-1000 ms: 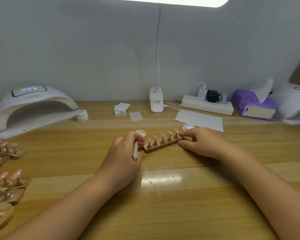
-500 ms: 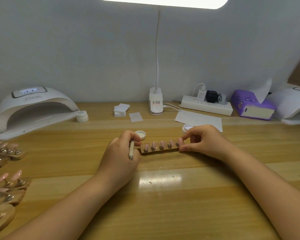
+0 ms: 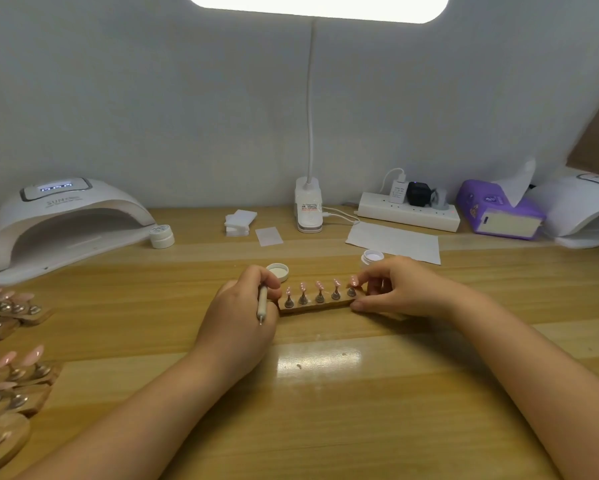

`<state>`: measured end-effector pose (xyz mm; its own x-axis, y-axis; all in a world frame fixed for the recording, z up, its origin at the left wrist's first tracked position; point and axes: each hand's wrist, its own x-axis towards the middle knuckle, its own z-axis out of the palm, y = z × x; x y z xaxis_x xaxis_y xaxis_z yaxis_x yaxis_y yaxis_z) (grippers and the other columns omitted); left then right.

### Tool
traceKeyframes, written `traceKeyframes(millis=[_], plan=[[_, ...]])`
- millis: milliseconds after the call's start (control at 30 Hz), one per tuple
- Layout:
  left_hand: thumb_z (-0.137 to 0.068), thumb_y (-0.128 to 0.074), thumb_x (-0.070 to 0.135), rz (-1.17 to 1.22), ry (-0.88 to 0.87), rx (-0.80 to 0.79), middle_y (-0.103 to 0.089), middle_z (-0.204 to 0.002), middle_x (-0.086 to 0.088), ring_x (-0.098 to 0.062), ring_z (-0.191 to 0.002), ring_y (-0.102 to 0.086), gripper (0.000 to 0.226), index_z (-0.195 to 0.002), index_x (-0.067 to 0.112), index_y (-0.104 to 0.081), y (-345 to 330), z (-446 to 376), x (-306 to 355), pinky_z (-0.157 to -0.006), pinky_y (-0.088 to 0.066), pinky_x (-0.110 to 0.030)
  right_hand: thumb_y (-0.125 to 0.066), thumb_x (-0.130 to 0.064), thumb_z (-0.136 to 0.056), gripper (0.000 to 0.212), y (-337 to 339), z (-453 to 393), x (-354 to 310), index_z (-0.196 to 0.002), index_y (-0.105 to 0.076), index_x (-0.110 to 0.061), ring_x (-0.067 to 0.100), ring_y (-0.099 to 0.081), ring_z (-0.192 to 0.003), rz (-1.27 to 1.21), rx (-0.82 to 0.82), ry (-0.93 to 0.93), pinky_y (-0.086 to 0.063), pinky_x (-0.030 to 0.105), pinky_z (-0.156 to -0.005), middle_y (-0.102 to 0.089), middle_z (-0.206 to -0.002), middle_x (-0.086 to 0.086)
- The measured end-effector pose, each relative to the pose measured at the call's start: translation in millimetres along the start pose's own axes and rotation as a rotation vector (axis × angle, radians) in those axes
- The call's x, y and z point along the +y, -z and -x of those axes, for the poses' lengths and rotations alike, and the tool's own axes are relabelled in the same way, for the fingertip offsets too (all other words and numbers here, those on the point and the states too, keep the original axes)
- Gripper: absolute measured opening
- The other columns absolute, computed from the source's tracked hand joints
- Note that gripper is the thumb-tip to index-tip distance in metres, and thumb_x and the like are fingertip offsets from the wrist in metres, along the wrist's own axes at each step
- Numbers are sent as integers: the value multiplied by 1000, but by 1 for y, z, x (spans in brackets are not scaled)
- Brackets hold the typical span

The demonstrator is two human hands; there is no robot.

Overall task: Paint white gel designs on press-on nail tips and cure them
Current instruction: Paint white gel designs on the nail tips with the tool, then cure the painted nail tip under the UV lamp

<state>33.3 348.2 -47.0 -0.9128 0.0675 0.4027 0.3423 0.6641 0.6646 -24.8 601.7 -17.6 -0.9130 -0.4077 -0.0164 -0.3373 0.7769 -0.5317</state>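
A small wooden holder (image 3: 317, 305) carries several pink nail tips (image 3: 320, 285) on metal stands at the table's middle. My left hand (image 3: 237, 310) grips a thin pen-like tool (image 3: 262, 304), tip pointing down toward me, and touches the holder's left end. My right hand (image 3: 400, 289) pinches the holder's right end between thumb and fingers. An open white gel jar (image 3: 372, 257) stands just behind my right hand, and its lid (image 3: 278, 271) lies behind my left hand. A white curing lamp (image 3: 61, 225) sits at the far left.
Several more wooden holders with pink tips (image 3: 9, 362) lie along the left edge. A closed white jar (image 3: 162, 235), white pads (image 3: 240, 221), a desk lamp base (image 3: 308, 211), paper sheet (image 3: 393, 242), power strip (image 3: 409, 214), purple tissue pack (image 3: 499, 214) and second lamp (image 3: 583, 211) line the back.
The holder was tipped toward me half a second ago and now sits flat again, with the nail tips upright. Both hands stayed at its ends.
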Motion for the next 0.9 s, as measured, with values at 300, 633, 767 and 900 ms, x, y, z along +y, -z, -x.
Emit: traceKeyframes(millis=[300,633,767,900], plan=[[-85,-53,-1,22,-31,89,-63,-102,8,-15,-101,-54,34,-98,31,-49,4,0,3,-79,-42,-27,-85,-32,-68,16,29,12,-1,-80,-75,-29,4,-65,-64,-158,-83,-75,-50,14,-58,-72,-73,-8],[-87,-50,6,169,-36,197,-57,-116,6,-19,-93,-57,36,-114,28,-43,0,-20,37,-71,-44,-34,-84,-40,-59,35,83,53,30,-83,-74,-17,10,-62,-53,-269,379,-170,-47,21,-47,-71,-67,4],[-85,-55,11,122,-182,58,-54,-117,9,-14,-100,-53,42,-124,24,-44,-34,-32,72,-84,-41,-27,-86,-31,-65,29,105,90,74,-81,-72,-12,10,-55,-46,-260,599,-313,-45,25,-45,-69,-61,7],[-87,-58,15,190,-288,-102,-50,-121,16,-1,-114,-45,46,-129,25,-44,-83,-43,110,-91,-34,-11,-85,-32,-68,26,115,125,119,-74,-71,-12,14,-56,-47,-164,803,-508,-50,31,-56,-69,-57,4]])
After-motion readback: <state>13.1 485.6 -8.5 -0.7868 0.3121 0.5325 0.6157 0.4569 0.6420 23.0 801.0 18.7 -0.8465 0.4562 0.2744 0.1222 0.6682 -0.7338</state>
